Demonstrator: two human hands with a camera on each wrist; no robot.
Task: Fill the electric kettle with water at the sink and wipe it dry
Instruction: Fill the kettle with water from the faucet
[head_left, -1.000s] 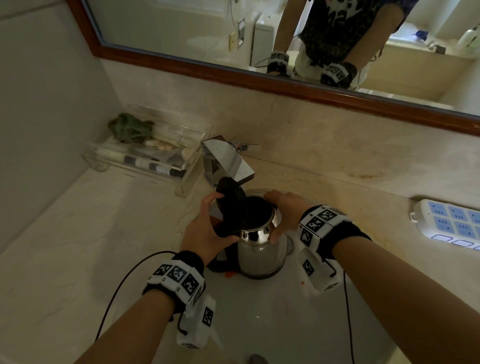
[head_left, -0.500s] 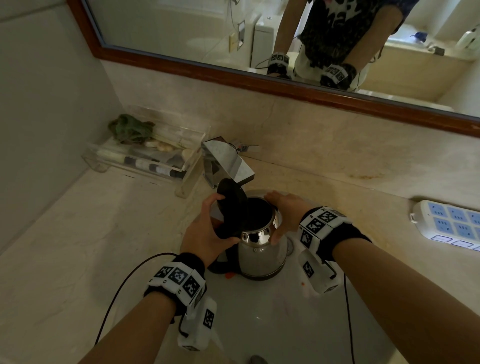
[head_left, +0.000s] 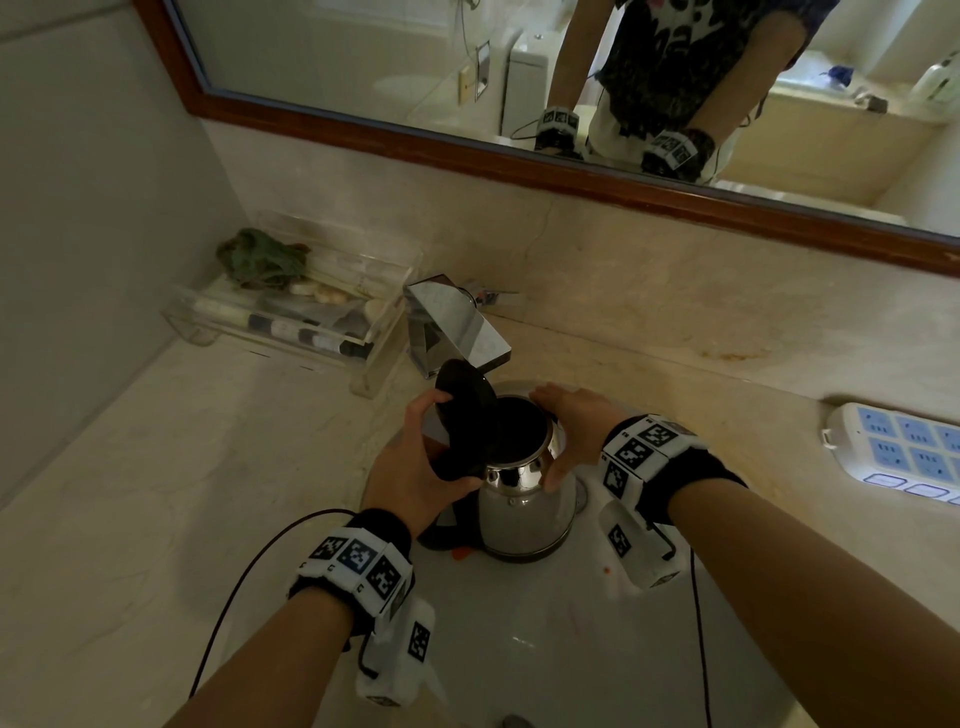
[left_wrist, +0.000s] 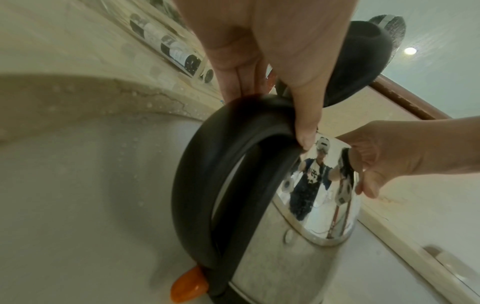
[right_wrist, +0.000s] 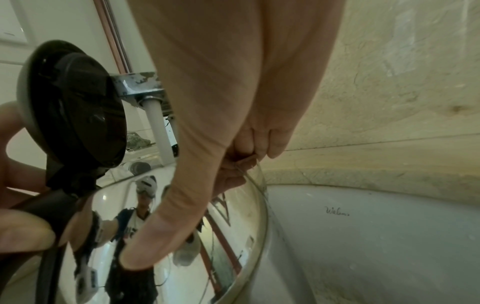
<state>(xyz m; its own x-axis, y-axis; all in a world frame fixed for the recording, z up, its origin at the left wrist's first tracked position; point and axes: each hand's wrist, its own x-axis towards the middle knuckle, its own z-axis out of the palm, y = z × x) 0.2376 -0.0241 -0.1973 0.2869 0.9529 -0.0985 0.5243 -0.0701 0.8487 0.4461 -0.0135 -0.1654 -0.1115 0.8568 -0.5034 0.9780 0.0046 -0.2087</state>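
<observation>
A steel electric kettle (head_left: 524, 519) stands upright in the white sink (head_left: 545, 649), its mouth below the chrome faucet (head_left: 457, 327). Its black lid (head_left: 465, 410) is tipped up and open. My left hand (head_left: 415, 467) grips the top of the black handle (left_wrist: 205, 185), thumb on the inner side. My right hand (head_left: 571, 421) holds the kettle's upper body, thumb on the near side and fingers over the far rim. An orange switch (left_wrist: 188, 286) shows at the handle's base. In the right wrist view the lid (right_wrist: 78, 107) stands beside the faucet (right_wrist: 140, 82).
A clear tray (head_left: 291, 322) of toiletries with a green cloth (head_left: 260, 257) sits back left on the marble counter. A white power strip (head_left: 893, 441) lies at the right. A wood-framed mirror (head_left: 571, 176) runs along the wall behind.
</observation>
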